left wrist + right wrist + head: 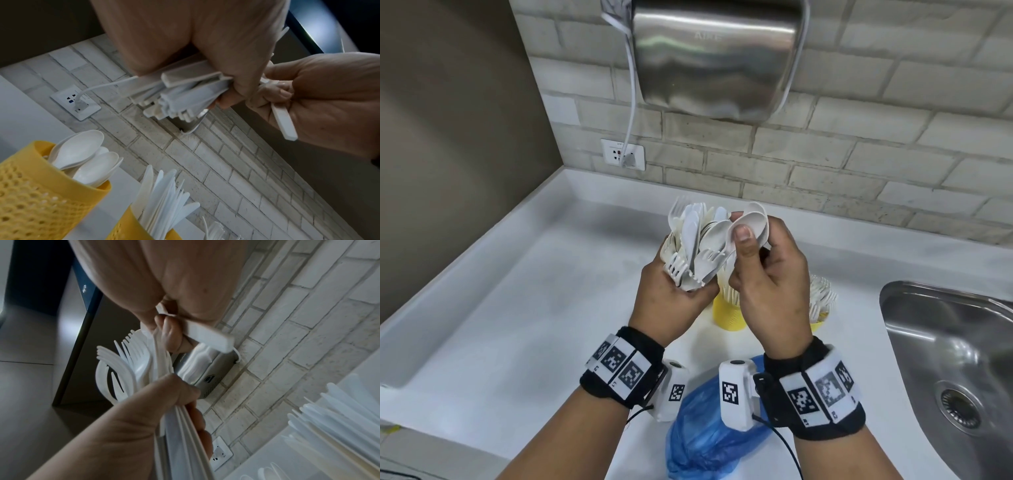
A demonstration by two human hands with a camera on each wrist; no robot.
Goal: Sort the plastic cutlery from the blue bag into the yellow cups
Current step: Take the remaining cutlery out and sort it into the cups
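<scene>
Mixed cutlery bundle was clutched in left hand; white spoons were pinched by right hand above yellow cups

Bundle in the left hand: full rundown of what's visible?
The bundle is a mixed handful of white plastic cutlery: forks, knives and spoons, pointing both ways. The left hand grips it around the middle, held up above the counter. The right hand pinches spoons at its right edge. Handle ends stick out below the fist.
</scene>
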